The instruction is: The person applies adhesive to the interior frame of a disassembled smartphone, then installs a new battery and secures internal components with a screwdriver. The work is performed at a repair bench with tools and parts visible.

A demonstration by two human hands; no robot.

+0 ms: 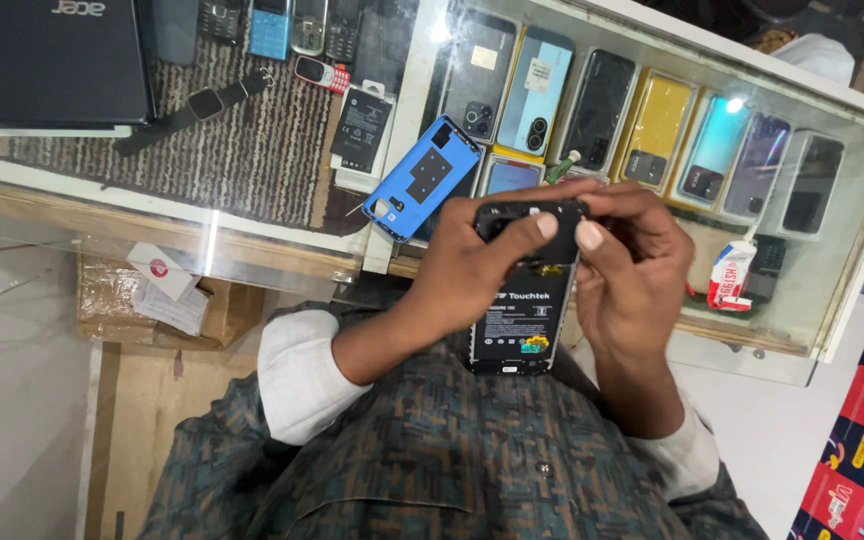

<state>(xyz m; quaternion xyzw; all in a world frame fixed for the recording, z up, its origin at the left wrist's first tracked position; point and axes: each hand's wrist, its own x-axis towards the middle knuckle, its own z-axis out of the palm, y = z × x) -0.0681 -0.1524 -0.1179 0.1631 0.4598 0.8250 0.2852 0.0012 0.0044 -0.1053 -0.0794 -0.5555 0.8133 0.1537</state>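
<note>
The opened phone (527, 300) is partly hidden behind both hands' fingers (542, 228).

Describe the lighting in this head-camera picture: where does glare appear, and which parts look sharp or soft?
Head view: bright lamp reflections glare on the glass display counter, washing out parts of the boxed phones beneath; the opened black phone with its back removed, held by the left hand and right hand, is sharp and evenly lit; the blue plastic back cover is clear; the frame edges bow slightly, showing wide-angle distortion.

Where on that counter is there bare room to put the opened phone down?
Bare glass lies right of the blue back cover, above the hands. The striped mat between the watch and battery is free. Its top edge is crowded with small phones.
</note>
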